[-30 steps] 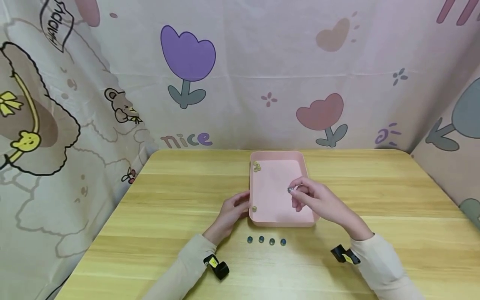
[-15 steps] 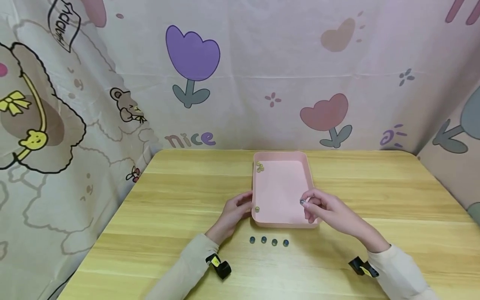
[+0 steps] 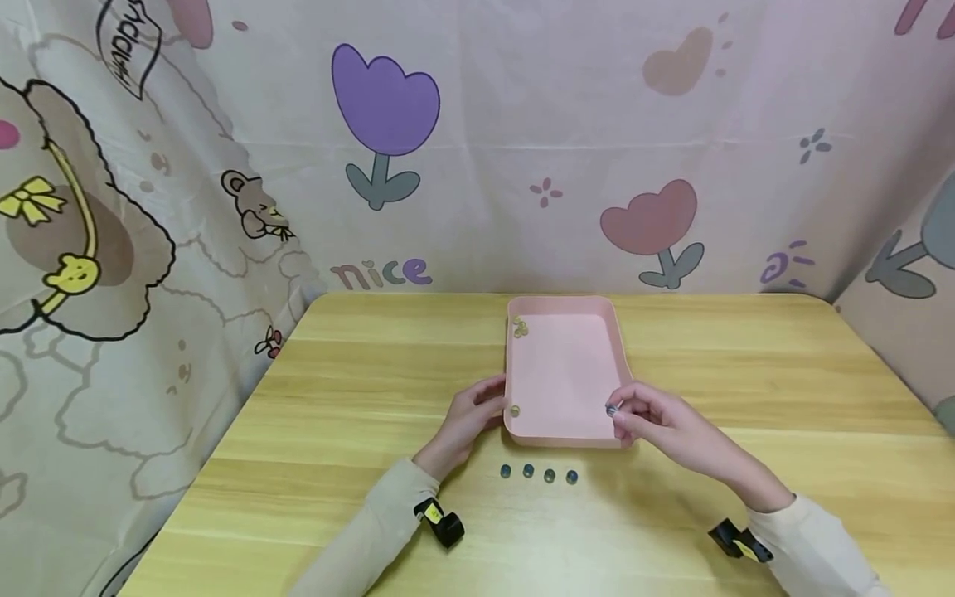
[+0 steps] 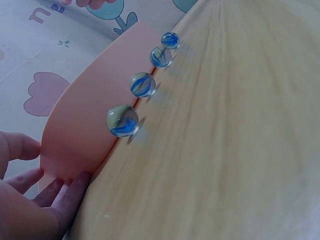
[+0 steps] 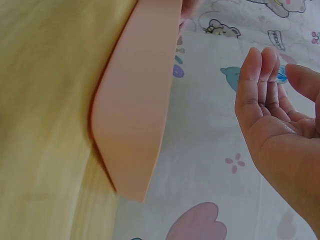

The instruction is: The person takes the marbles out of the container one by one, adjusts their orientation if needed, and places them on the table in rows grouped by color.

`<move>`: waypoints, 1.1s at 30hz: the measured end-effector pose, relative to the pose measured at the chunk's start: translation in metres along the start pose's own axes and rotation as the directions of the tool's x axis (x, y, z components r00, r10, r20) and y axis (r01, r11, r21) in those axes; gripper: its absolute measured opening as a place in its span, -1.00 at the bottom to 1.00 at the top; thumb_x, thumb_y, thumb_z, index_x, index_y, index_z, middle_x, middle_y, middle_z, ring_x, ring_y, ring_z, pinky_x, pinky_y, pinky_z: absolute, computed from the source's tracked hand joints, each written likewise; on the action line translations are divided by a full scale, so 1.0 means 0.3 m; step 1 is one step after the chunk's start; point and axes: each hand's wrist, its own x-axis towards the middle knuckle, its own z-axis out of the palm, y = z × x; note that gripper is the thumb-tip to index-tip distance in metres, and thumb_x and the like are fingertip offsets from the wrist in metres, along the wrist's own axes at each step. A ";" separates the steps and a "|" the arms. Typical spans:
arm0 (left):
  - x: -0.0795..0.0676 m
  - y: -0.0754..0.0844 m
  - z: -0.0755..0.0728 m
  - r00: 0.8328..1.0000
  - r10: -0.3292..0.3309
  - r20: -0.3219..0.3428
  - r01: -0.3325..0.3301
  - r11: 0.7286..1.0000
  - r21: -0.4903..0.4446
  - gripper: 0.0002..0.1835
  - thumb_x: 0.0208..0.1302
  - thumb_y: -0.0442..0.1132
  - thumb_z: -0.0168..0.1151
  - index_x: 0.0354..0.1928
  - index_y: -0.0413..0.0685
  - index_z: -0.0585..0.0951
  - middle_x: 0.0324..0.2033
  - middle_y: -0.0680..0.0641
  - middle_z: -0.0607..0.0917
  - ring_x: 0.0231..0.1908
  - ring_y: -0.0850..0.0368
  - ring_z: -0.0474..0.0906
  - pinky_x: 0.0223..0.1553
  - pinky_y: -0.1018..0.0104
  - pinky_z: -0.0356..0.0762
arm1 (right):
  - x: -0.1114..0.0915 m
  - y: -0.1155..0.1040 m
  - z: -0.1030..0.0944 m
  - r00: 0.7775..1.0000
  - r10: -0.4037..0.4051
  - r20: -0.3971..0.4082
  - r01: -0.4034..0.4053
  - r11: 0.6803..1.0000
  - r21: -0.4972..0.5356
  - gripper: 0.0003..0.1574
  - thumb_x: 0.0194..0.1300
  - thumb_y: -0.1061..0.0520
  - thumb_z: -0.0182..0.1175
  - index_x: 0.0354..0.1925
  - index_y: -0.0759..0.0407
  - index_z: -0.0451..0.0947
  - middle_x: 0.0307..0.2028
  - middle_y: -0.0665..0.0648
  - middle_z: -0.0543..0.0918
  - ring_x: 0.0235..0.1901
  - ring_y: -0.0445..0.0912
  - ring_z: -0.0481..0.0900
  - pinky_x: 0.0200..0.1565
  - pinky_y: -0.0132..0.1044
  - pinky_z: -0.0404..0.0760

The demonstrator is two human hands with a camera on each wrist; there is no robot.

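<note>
My right hand (image 3: 664, 419) pinches a blue-streaked glass marble (image 3: 610, 410) between thumb and fingertips, over the near right corner of a pink tray (image 3: 567, 373). In the right wrist view the marble (image 5: 282, 75) is partly hidden behind the fingers. Along the tray's left wall, my left hand (image 3: 466, 419) lies with its fingertips touching the outside. Several yellowish marbles (image 3: 520, 328) cluster in the tray's far left corner, and a single yellowish marble (image 3: 515, 411) sits near its near left corner. In front of the tray, several blue-swirled marbles (image 4: 143, 85) form a row on the table.
The wooden table (image 3: 373, 365) extends to both sides of the tray. A printed cloth (image 3: 477, 99) hangs behind its far edge and along the sides. Each wrist wears a black camera mount (image 3: 442, 524).
My right hand has moved right and toward me, from over the middle of the tray to its near right corner, keeping the marble pinched. The left hand stays at the tray wall.
</note>
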 end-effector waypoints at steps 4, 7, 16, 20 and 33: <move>0.000 -0.003 0.001 1.000 0.001 0.000 -0.001 1.000 0.006 -0.49 0.29 -0.41 0.17 0.28 -0.32 0.41 0.19 -0.27 0.47 0.10 -0.09 0.46 0.01 0.17 0.60 | -0.017 0.004 0.003 1.000 0.002 0.012 -0.002 1.000 0.001 -0.85 0.44 0.36 -0.01 -0.07 0.41 0.40 -0.41 0.27 0.59 -0.41 -0.03 0.60 -0.30 -0.27 0.67; -0.001 -0.003 -0.002 1.000 -0.009 -0.002 0.009 1.000 0.009 -0.49 0.29 -0.40 0.17 0.29 -0.31 0.41 0.20 -0.26 0.47 0.11 -0.07 0.46 0.02 0.17 0.59 | -0.026 0.011 0.006 1.000 0.000 0.028 0.000 1.000 0.012 -0.85 0.43 0.36 -0.01 -0.07 0.43 0.39 -0.41 0.30 0.57 -0.41 -0.03 0.60 -0.30 -0.27 0.68; -0.001 -0.003 -0.002 1.000 -0.009 0.004 0.009 1.000 0.008 -0.49 0.29 -0.40 0.16 0.29 -0.30 0.40 0.20 -0.26 0.46 0.12 -0.11 0.45 0.03 0.16 0.58 | -0.033 0.029 0.011 0.998 -0.016 0.061 0.012 0.998 0.065 -0.87 0.44 0.38 -0.05 -0.07 0.43 0.36 -0.41 0.28 0.56 -0.42 -0.02 0.60 -0.32 -0.24 0.69; 0.004 0.003 0.002 1.000 -0.002 0.008 0.002 1.000 0.002 -0.50 0.31 -0.41 0.15 0.29 -0.31 0.40 0.21 -0.26 0.46 0.13 -0.10 0.45 0.03 0.17 0.58 | -0.030 0.035 0.017 0.996 -0.016 0.092 0.008 0.996 0.086 -0.84 0.45 0.38 -0.06 -0.06 0.49 0.34 -0.42 0.30 0.56 -0.43 -0.02 0.60 -0.34 -0.23 0.69; 0.003 0.009 0.002 1.000 -0.018 0.008 0.018 1.000 0.001 -0.50 0.32 -0.40 0.14 0.30 -0.29 0.39 0.21 -0.25 0.45 0.11 -0.06 0.46 0.03 0.18 0.58 | -0.031 0.069 0.054 0.980 0.058 0.191 -0.074 0.994 0.077 -0.84 0.46 0.31 -0.02 -0.07 0.41 0.36 -0.44 0.29 0.57 -0.43 0.00 0.59 -0.34 -0.19 0.66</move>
